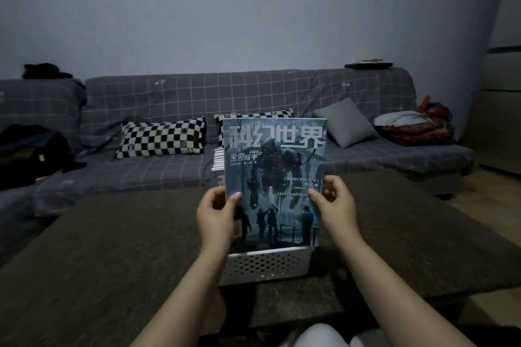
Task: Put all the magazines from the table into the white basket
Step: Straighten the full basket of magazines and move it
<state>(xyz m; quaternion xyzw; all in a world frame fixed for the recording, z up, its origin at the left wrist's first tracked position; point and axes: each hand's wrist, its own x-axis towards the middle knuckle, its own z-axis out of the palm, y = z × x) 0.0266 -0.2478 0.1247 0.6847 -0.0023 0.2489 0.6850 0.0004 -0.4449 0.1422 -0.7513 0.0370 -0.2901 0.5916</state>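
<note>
Both hands — left hand (215, 215), right hand (337, 205) — are pinching a sci-fi magazine (275, 177) upright in the white basket (267, 265); others standing behind it, the table (112, 248) looking nearly done.

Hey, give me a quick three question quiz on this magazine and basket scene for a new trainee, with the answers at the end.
1. True or false: the magazine stands upright with its cover toward the camera.
2. Which hands hold it? A) left only B) right only C) both
3. Fill in: the magazine's lower edge is hidden behind the rim of the white ____ on the table.

Key: 1 true. 2 C: the left hand and right hand each grip a side edge. 3 basket.
</note>
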